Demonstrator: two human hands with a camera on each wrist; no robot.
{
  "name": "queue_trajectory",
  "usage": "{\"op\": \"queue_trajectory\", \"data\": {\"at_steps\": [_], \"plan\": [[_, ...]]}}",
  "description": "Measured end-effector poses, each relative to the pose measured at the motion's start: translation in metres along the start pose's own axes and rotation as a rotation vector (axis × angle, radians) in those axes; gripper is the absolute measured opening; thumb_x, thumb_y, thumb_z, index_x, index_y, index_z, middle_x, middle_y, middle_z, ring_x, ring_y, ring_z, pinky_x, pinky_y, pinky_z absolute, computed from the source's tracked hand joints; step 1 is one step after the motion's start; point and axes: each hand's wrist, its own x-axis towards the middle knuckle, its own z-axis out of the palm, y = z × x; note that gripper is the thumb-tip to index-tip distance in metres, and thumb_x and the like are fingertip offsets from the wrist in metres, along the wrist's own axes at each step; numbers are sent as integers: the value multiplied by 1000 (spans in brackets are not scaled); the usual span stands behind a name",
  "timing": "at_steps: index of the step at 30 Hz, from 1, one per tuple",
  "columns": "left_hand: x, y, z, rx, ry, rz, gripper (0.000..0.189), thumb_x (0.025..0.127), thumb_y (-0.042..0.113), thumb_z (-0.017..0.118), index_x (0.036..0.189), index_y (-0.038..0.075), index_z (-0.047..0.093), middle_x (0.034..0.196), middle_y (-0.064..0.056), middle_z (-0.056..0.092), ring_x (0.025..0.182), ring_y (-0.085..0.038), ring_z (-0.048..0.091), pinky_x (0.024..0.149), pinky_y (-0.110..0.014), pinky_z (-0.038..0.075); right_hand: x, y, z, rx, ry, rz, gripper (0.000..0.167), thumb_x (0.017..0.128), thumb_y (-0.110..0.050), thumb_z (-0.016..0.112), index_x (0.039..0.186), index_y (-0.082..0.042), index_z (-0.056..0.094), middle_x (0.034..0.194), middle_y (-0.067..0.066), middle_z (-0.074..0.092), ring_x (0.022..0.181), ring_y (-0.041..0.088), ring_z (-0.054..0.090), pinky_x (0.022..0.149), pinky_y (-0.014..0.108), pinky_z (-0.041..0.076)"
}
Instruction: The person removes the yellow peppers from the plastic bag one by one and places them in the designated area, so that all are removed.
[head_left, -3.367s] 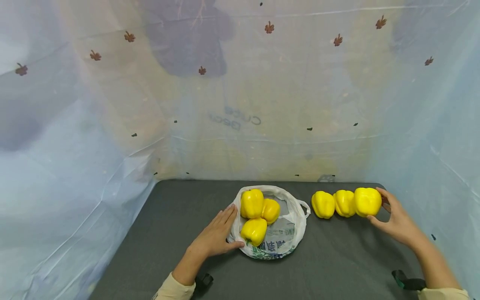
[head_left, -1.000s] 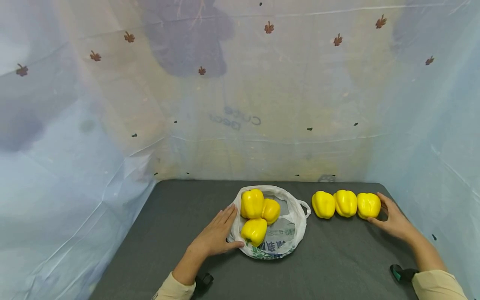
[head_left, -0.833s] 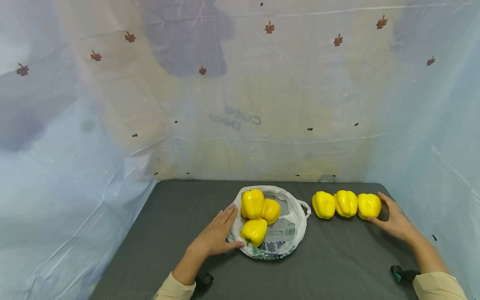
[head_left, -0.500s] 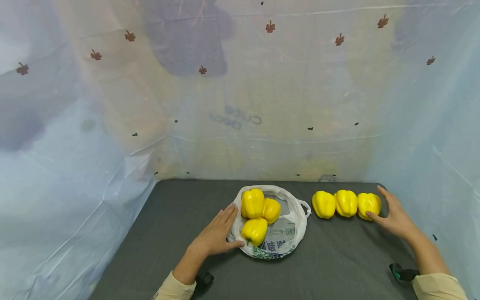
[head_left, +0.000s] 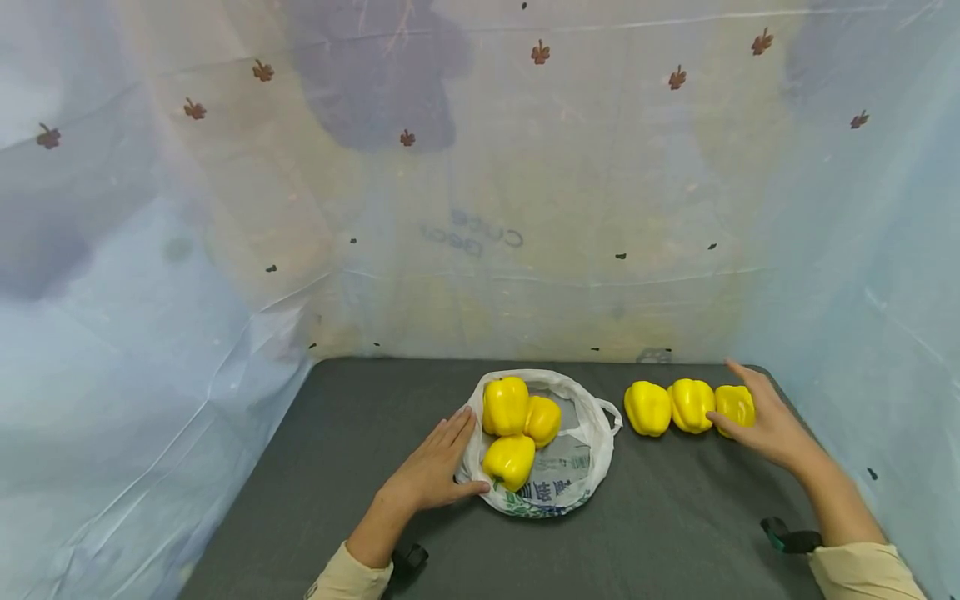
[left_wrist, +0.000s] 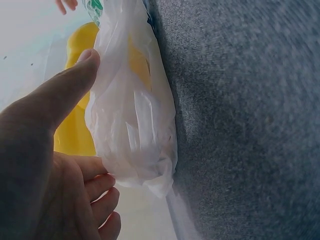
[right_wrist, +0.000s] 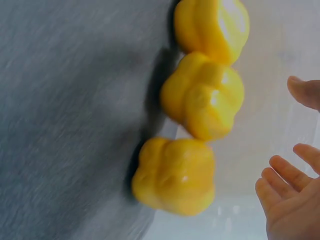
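My left hand (head_left: 431, 468) rests with straight fingers and thumb against the left side of a white plastic bag (head_left: 600, 450), whose rim is rolled open. Inside the bag lie a yellow bell pepper (head_left: 506, 405) at the back, another pepper (head_left: 542, 421) beside it and a third pepper (head_left: 510, 462) in front. To the right, a left pepper (head_left: 647, 408), a middle pepper (head_left: 690, 402) and a right pepper (head_left: 733, 403) stand in a row. Spread and holding nothing, my right hand (head_left: 768, 423) hovers over the right pepper, partly covering it; the right wrist view shows fingers apart from the peppers (right_wrist: 175, 175).
A dark grey table (head_left: 645, 517) carries everything. Pale plastic sheeting (head_left: 480, 308) with small leaf prints hangs behind it and along both sides. One loop handle (head_left: 612, 417) of the bag sticks out toward the pepper row.
The right hand set the right pepper down at the row's end, let go of it, and has risen and moved left over it. The left hand and bag have stayed put.
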Motion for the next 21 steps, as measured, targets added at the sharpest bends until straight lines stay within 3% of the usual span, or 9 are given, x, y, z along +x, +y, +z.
{"op": "queue_trajectory", "data": {"at_steps": [11, 21], "plan": [[-1, 1, -3, -22, 11, 26, 113, 97, 61, 73, 170, -4, 17, 178, -22, 14, 164, -40, 18, 133, -57, 19, 13, -36, 14, -17, -3, -109, 97, 92, -15, 86, 168, -1, 28, 157, 39, 36, 139, 64, 36, 97, 86, 37], [-2, 2, -5, -25, 1, 21, 113, 97, 61, 74, 169, -5, 18, 178, -22, 14, 164, -40, 18, 133, -57, 19, 23, -61, 35, 38, -6, -178, 96, 89, -10, 88, 168, -8, 34, 158, 32, 41, 140, 57, 41, 99, 83, 42]]}}
